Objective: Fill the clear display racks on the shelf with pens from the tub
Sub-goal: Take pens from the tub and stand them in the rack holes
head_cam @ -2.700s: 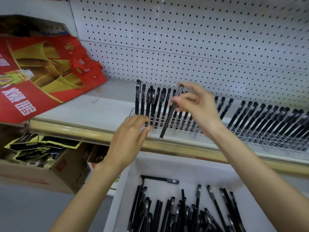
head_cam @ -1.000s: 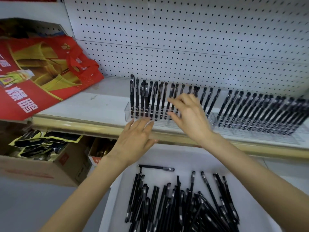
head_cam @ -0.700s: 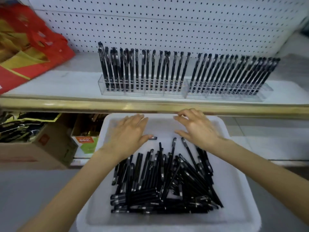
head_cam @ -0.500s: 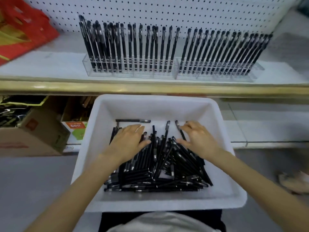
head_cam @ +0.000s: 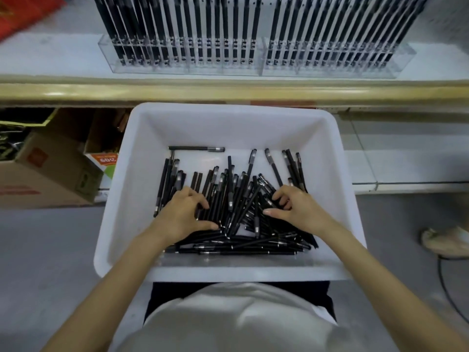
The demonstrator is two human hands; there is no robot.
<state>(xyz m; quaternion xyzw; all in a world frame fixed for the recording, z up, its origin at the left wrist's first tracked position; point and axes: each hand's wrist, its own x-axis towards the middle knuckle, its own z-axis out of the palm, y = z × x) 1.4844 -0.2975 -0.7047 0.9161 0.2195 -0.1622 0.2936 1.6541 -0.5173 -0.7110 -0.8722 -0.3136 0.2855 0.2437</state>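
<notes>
A white tub (head_cam: 228,110) sits in front of me below the shelf, holding a loose pile of black pens (head_cam: 238,199). One pen (head_cam: 196,148) lies alone near the tub's far wall. My left hand (head_cam: 185,212) is in the left of the pile, its fingers and thumb curled round a few pens. My right hand (head_cam: 297,209) is in the right of the pile, pinching pens between curled fingers and thumb. On the shelf stand two clear racks side by side, the left rack (head_cam: 182,59) and the right rack (head_cam: 330,59), both lined with upright black pens.
The shelf's gold front edge (head_cam: 228,91) runs just beyond the tub. Cardboard boxes (head_cam: 50,174) stand under the shelf at the left. A red bag (head_cam: 20,13) lies on the shelf's left end. A shoe (head_cam: 446,242) and a cable (head_cam: 446,288) are on the grey floor at the right.
My right hand put a pen in the left rack. Both hands then came down from the shelf into the tub and now curl into the pen pile. The view tilted downward.
</notes>
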